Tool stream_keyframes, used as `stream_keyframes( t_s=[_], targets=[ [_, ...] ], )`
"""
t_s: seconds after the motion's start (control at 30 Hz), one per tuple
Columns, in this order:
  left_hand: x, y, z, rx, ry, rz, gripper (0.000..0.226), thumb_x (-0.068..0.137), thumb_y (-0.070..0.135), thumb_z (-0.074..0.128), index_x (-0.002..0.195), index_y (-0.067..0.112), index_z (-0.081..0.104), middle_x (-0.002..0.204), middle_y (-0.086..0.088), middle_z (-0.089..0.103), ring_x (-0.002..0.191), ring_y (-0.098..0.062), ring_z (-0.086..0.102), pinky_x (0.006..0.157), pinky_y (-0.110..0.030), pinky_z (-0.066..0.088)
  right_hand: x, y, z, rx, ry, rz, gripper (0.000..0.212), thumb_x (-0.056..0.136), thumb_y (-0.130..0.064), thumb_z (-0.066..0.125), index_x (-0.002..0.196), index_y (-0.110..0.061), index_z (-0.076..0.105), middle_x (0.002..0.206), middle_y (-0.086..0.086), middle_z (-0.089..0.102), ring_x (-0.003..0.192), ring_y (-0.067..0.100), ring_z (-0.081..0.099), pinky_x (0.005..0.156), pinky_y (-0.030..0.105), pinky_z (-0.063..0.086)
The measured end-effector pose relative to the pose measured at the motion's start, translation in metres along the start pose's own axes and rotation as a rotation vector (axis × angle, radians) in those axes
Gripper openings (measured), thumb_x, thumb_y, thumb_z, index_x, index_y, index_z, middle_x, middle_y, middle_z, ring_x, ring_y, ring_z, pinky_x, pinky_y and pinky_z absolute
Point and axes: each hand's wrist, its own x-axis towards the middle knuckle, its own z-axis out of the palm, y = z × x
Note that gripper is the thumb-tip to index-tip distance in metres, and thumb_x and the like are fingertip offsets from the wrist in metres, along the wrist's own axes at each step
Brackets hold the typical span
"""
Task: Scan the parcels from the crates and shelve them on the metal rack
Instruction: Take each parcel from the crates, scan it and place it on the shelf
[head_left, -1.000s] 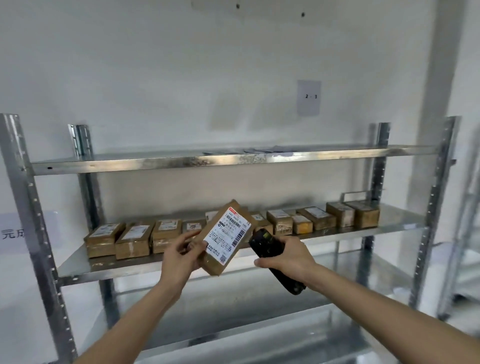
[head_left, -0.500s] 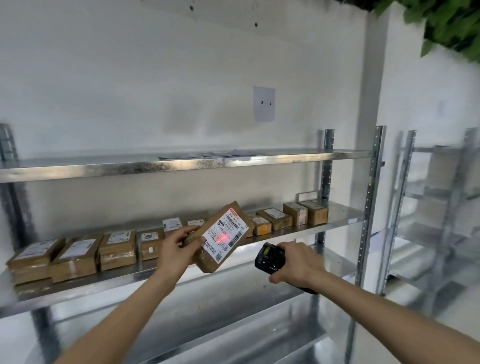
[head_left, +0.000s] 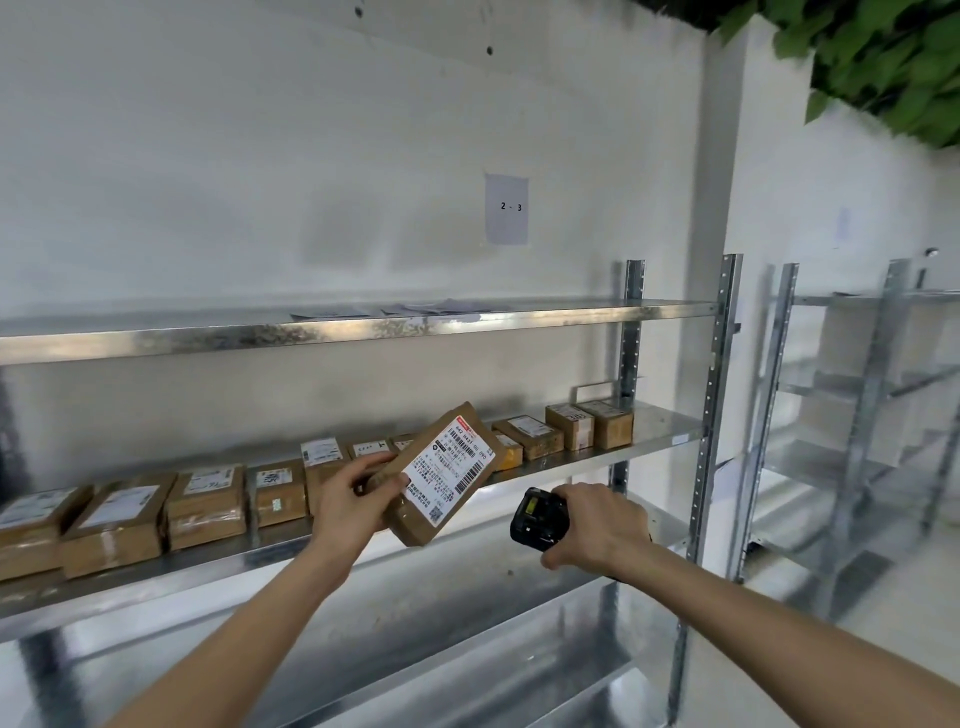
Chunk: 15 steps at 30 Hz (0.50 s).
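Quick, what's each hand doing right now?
Left hand: holding the parcel.
Right hand: holding the scanner.

The handheld scanner (head_left: 537, 518) shows only its head — the right hand (head_left: 597, 530) wraps the rest. The left hand (head_left: 348, 501) covers the near edge of the held parcel (head_left: 441, 475), and that parcel hides some of the boxes in the shelf row (head_left: 208, 499) behind it. The row's leftmost box is cut by the picture's left edge. Label print is too small to read (barcodes aside). The second rack (head_left: 852, 415) at right is blurred — its contents cannot be told.
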Motion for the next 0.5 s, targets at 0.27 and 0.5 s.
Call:
stream_keyframes(
  t_s=[0.27,0.5],
  targets=[
    [0.0,-0.006,0.02,-0.032,-0.073,-0.027,0.03,0.087,0.003,0.073,0.106,0.026,0.07,0.11,-0.005,0.066,0.096,-0.024,0.068,0.062,-0.035,0.061,-0.002,0.012,-0.001,0.142,-0.031,0.033,0.069,0.063,-0.055,0.087,0.122,-0.032,0.06,0.114,-0.007,0.07,0.105,0.019,0.065,0.077,0.031,0.051],
    [-0.006,-0.027,0.085,-0.101,-0.17,-0.121,0.025,0.09,0.007,0.069,0.109,0.023,0.062,0.107,-0.009,0.065,0.086,-0.024,0.068,0.064,-0.042,0.063,-0.009,0.038,0.001,0.746,-0.074,0.043,0.057,0.062,-0.045,0.096,0.11,-0.039,0.067,0.099,-0.015,0.073,0.091,0.004,0.07,0.079,0.021,0.056]
  ],
)
